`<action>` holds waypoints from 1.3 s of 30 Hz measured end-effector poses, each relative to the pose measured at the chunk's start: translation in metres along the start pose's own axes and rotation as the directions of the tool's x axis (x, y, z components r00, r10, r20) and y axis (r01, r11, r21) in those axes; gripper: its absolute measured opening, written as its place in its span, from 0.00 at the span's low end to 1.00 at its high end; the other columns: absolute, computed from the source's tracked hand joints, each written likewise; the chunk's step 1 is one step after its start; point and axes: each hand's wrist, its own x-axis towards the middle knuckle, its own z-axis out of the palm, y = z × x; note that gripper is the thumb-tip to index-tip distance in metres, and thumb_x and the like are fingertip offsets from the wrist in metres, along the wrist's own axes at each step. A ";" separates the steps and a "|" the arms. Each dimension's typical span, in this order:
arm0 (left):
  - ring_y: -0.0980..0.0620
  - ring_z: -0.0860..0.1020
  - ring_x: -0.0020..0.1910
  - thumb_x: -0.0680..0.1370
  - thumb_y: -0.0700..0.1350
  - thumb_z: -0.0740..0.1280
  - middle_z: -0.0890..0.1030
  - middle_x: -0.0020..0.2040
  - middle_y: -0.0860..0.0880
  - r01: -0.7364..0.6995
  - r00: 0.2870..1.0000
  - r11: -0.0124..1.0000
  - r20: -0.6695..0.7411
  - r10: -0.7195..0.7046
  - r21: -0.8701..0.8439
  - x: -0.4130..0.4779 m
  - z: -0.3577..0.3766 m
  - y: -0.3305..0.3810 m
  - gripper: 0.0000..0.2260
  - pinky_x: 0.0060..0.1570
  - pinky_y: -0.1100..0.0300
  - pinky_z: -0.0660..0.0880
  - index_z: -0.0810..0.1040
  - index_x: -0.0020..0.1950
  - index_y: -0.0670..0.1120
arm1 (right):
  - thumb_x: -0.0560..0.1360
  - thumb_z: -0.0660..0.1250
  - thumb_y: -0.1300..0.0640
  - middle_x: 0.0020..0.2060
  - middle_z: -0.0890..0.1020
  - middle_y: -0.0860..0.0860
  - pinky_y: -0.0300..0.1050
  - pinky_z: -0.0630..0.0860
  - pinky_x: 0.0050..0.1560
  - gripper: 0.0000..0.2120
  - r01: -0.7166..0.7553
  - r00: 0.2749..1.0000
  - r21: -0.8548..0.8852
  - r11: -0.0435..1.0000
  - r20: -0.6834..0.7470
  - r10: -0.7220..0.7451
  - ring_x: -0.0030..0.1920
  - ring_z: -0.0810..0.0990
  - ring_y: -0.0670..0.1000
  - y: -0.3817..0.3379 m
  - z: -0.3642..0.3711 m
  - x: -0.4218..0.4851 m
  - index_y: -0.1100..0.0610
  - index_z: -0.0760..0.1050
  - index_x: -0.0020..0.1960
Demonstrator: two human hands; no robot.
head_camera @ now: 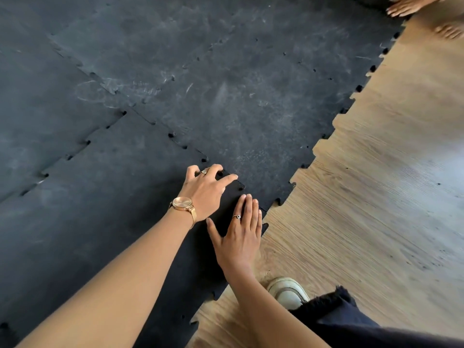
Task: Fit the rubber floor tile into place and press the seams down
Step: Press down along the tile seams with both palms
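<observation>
Black interlocking rubber floor tiles cover the left and middle of the floor. A scuffed grey-black tile (241, 101) lies in the middle, and a darker tile (100, 222) lies nearer to me. The toothed seam (185, 146) between them runs diagonally down to my hands. My left hand (206, 192), with a gold watch, presses its fingertips on the seam near the tiles' corner. My right hand (238, 237) lies flat with fingers together on the darker tile by its toothed edge. Neither hand holds anything.
Bare wood-look floor (376, 197) fills the right side, bordered by the tiles' jagged outer edge (334, 121). My white shoe (288, 292) and dark trouser hem (334, 312) are at the bottom right. Another person's hand (406, 7) and toes (449, 31) show at the top right.
</observation>
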 end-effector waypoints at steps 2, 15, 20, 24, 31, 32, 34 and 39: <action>0.50 0.79 0.53 0.80 0.48 0.59 0.74 0.66 0.48 0.031 0.999 0.998 -0.022 -0.032 -0.057 0.001 0.000 0.003 0.17 0.58 0.47 0.60 0.73 0.68 0.58 | 0.75 0.53 0.30 0.77 0.60 0.57 0.49 0.48 0.76 0.44 0.030 1.000 -0.020 0.999 -0.008 -0.030 0.78 0.55 0.56 0.005 -0.005 0.001 0.62 0.56 0.78; 0.45 0.42 0.79 0.81 0.58 0.40 0.40 0.80 0.46 0.132 0.986 0.991 0.102 -0.129 -0.028 -0.010 0.029 0.016 0.25 0.75 0.45 0.42 0.37 0.78 0.59 | 0.80 0.56 0.43 0.77 0.43 0.63 0.57 0.44 0.77 0.38 0.087 0.978 -0.095 0.992 0.195 -0.067 0.77 0.41 0.62 -0.001 -0.010 0.008 0.64 0.42 0.77; 0.45 0.39 0.78 0.82 0.58 0.40 0.39 0.80 0.47 0.104 0.993 0.993 0.053 -0.101 -0.058 -0.007 0.038 0.010 0.24 0.75 0.44 0.39 0.38 0.78 0.60 | 0.77 0.58 0.38 0.74 0.60 0.65 0.57 0.57 0.74 0.40 0.192 0.977 -0.166 0.967 0.123 -0.173 0.75 0.58 0.62 0.012 -0.008 0.018 0.68 0.59 0.75; 0.45 0.35 0.77 0.83 0.56 0.42 0.36 0.79 0.47 0.106 0.984 0.990 0.156 -0.091 -0.092 -0.004 0.029 0.008 0.24 0.73 0.45 0.33 0.35 0.77 0.60 | 0.79 0.45 0.33 0.77 0.39 0.61 0.52 0.33 0.75 0.43 0.183 0.950 -0.166 0.969 0.283 -0.131 0.77 0.36 0.58 0.009 -0.016 0.020 0.64 0.37 0.77; 0.45 0.42 0.79 0.83 0.52 0.55 0.41 0.80 0.43 0.036 0.985 0.974 0.173 0.003 -0.224 -0.005 0.011 -0.012 0.25 0.76 0.50 0.42 0.51 0.80 0.52 | 0.82 0.58 0.49 0.79 0.41 0.57 0.51 0.44 0.77 0.37 0.073 0.926 -0.008 0.997 0.373 -0.065 0.78 0.41 0.59 0.002 -0.044 0.039 0.62 0.39 0.79; 0.45 0.43 0.79 0.83 0.53 0.57 0.41 0.80 0.44 0.052 0.984 0.966 0.177 -0.007 -0.254 -0.005 0.009 -0.015 0.26 0.77 0.51 0.45 0.53 0.79 0.53 | 0.82 0.60 0.50 0.79 0.40 0.56 0.51 0.45 0.77 0.39 0.084 0.911 -0.001 0.996 0.405 -0.076 0.78 0.41 0.59 0.004 -0.047 0.042 0.61 0.38 0.79; 0.46 0.43 0.79 0.82 0.55 0.57 0.40 0.80 0.45 0.041 0.978 0.972 0.207 0.007 -0.230 -0.003 0.007 -0.024 0.26 0.77 0.50 0.48 0.54 0.79 0.54 | 0.80 0.64 0.50 0.79 0.38 0.53 0.52 0.46 0.78 0.43 0.120 0.879 0.001 0.993 0.466 -0.107 0.78 0.40 0.59 0.007 -0.050 0.045 0.59 0.36 0.79; 0.41 0.27 0.73 0.77 0.69 0.52 0.30 0.77 0.44 -0.077 0.953 0.991 0.301 0.040 0.112 0.005 0.005 -0.044 0.34 0.68 0.36 0.28 0.35 0.76 0.63 | 0.77 0.66 0.43 0.79 0.41 0.52 0.56 0.46 0.78 0.47 0.188 0.886 -0.180 0.966 0.455 -0.088 0.77 0.35 0.62 0.008 -0.050 0.052 0.59 0.37 0.79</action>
